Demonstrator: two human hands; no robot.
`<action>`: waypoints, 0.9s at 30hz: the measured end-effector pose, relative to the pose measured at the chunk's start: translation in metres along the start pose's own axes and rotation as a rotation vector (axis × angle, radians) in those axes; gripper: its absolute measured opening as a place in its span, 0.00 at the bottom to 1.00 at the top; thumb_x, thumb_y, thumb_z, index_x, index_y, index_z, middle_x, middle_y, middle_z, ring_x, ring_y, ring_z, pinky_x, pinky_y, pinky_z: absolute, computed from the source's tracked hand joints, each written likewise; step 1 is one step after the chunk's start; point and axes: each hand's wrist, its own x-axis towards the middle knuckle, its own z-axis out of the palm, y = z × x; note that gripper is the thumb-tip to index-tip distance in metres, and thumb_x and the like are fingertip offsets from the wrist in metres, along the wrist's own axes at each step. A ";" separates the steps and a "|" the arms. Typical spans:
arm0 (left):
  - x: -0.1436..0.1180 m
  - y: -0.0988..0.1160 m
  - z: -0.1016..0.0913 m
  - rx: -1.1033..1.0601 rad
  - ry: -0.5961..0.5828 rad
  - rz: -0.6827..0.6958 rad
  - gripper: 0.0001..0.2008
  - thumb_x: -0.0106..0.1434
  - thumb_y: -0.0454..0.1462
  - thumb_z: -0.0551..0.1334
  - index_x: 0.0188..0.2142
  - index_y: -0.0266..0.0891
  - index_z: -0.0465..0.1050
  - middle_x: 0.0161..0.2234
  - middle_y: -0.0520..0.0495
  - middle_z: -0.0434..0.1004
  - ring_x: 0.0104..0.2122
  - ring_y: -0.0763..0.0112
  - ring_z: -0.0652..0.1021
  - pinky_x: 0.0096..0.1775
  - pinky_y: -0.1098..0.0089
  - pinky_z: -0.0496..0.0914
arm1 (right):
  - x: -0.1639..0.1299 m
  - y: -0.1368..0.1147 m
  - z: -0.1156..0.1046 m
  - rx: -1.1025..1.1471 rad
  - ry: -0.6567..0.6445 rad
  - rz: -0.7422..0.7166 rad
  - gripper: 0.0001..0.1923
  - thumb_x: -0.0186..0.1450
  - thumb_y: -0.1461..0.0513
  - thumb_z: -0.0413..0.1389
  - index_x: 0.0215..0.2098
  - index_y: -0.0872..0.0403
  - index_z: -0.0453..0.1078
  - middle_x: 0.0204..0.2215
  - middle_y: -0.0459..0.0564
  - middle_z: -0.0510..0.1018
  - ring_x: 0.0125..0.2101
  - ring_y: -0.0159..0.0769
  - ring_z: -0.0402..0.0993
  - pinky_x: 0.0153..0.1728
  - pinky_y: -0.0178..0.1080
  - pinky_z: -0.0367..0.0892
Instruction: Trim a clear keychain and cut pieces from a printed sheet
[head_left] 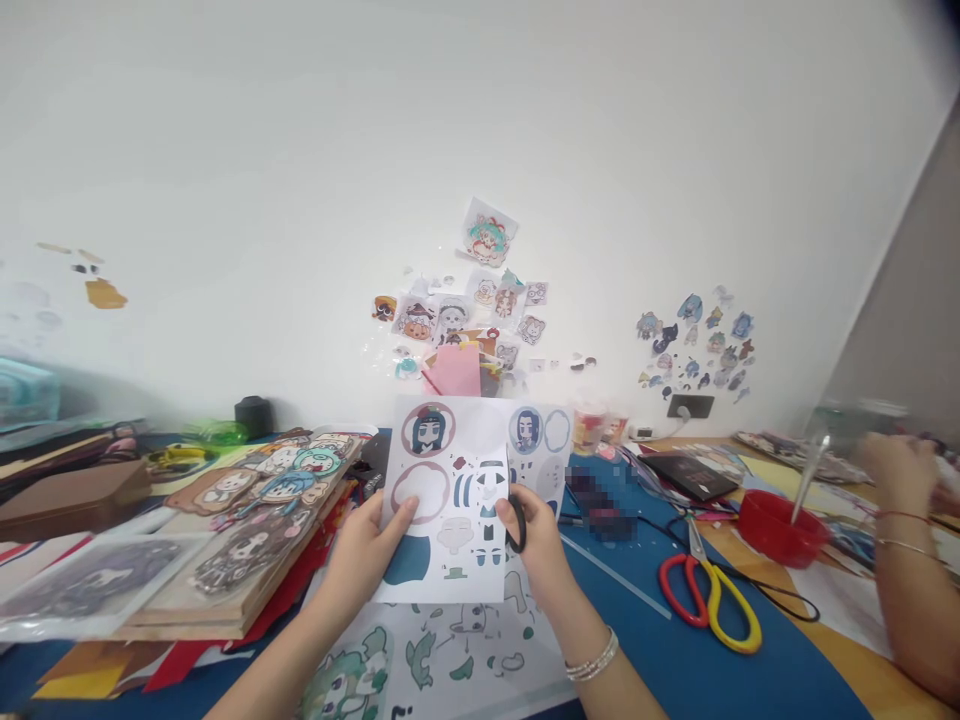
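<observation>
My left hand grips the left edge of a white printed sheet, its thumb lying on the front. The sheet carries a dark-haired cartoon head in an oval frame and several small body and clothing parts. My right hand is closed around the black handle of a pair of scissors at the sheet's right side. The blades are mostly hidden. A straight cut edge runs up beside them, with a second printed portion to its right. Below lies another printed sheet with green drawings.
Stacked books with cartoon cutouts stand at left. Red-and-yellow-handled scissors lie at right on the blue mat, near a clear strip. Another person's arm is beyond a red bowl. Stickers cover parts of the wall.
</observation>
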 end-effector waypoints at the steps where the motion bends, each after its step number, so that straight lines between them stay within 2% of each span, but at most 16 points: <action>1: 0.000 0.000 0.000 -0.010 -0.001 0.005 0.21 0.54 0.52 0.55 0.37 0.38 0.70 0.35 0.46 0.78 0.36 0.61 0.76 0.34 0.69 0.69 | 0.000 0.000 0.000 0.001 0.002 -0.006 0.20 0.52 0.50 0.60 0.34 0.57 0.72 0.31 0.54 0.78 0.30 0.41 0.72 0.26 0.36 0.66; 9: -0.001 0.002 0.001 -0.017 -0.010 0.021 0.20 0.56 0.51 0.53 0.37 0.38 0.70 0.37 0.47 0.77 0.35 0.63 0.75 0.36 0.70 0.68 | -0.003 -0.002 0.000 -0.004 -0.024 -0.012 0.19 0.53 0.50 0.60 0.36 0.56 0.72 0.33 0.55 0.78 0.33 0.43 0.73 0.29 0.37 0.66; 15: -0.001 0.002 0.001 -0.023 0.026 0.013 0.20 0.54 0.51 0.55 0.36 0.38 0.71 0.33 0.47 0.78 0.33 0.63 0.76 0.33 0.70 0.69 | -0.005 -0.006 0.001 -0.020 -0.029 0.012 0.20 0.54 0.50 0.59 0.37 0.56 0.71 0.34 0.56 0.78 0.35 0.45 0.73 0.30 0.39 0.67; 23: 0.001 -0.004 0.002 -0.007 0.015 0.003 0.20 0.55 0.52 0.54 0.36 0.39 0.71 0.34 0.48 0.78 0.34 0.63 0.76 0.33 0.70 0.69 | -0.003 -0.003 0.000 -0.012 -0.036 -0.024 0.18 0.55 0.51 0.59 0.37 0.56 0.71 0.36 0.56 0.77 0.34 0.44 0.73 0.30 0.38 0.67; 27: 0.000 -0.002 0.001 -0.006 0.015 0.006 0.20 0.55 0.51 0.54 0.36 0.39 0.70 0.35 0.47 0.78 0.35 0.62 0.75 0.36 0.69 0.69 | -0.002 -0.002 0.000 -0.003 -0.015 -0.020 0.20 0.53 0.50 0.60 0.36 0.57 0.72 0.35 0.57 0.78 0.33 0.44 0.73 0.29 0.39 0.68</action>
